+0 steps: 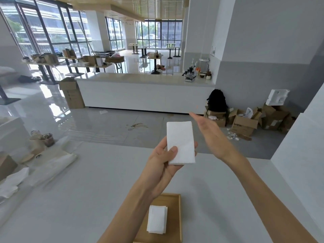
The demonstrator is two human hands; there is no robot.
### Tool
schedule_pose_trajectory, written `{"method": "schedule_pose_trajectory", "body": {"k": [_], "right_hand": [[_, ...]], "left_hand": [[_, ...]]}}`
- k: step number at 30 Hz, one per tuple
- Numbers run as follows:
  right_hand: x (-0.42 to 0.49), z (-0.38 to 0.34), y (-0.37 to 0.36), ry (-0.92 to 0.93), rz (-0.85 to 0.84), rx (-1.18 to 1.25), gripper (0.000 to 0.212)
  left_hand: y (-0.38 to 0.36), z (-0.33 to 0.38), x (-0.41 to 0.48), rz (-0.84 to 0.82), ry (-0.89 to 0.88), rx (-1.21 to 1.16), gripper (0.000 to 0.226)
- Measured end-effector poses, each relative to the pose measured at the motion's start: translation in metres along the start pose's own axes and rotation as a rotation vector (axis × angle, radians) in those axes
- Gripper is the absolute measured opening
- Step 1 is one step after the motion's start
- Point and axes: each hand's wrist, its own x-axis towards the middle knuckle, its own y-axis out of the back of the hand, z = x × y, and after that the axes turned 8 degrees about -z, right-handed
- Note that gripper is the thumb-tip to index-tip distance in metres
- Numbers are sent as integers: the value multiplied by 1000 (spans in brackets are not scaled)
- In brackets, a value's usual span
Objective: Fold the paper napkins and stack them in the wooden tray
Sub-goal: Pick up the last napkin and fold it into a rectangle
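- The white tabletop [87, 199] is seen to carry the wooden tray [174, 207] at its near edge, under the forearms.
- The left hand [161, 165] is raised well above the tray; thumb and fingers are pinched on the lower end of 1 folded napkin [180, 141], which is held upright.
- The right hand [212, 139] is held just beside that napkin, apart from it, fingers straight and released, nothing grasped.
- 1 stack of folded napkins [157, 219] is lying in the tray's left part.
- Folding of the held napkin is judged finished, so stacking is the step in hand.
- Next, the napkin would have to be lowered flat, squared to the stack's edges, and only then let go.
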Motion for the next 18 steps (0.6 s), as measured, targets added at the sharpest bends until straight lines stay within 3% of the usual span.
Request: {"method": "schedule_pose_trajectory", "body": {"k": [2,5,7,13,18], "right_hand": [[-4,0,-8,-104,-105,299,75],[-10,-6,-29,-104,-108,472,39],[-10,-9,-45,-43,28,470,23],[1,-15,-64,95,216,281,22],[5,-26,-72,118,255,226,22]], "left_hand": [[5,2,-3,47,-11,-13,46],[15,2,-8,134,26,80,43],[21,2,-11,206,55,174,39],[26,9,-10,409,-20,691,27],[26,26,1,301,-190,815,60]]}}
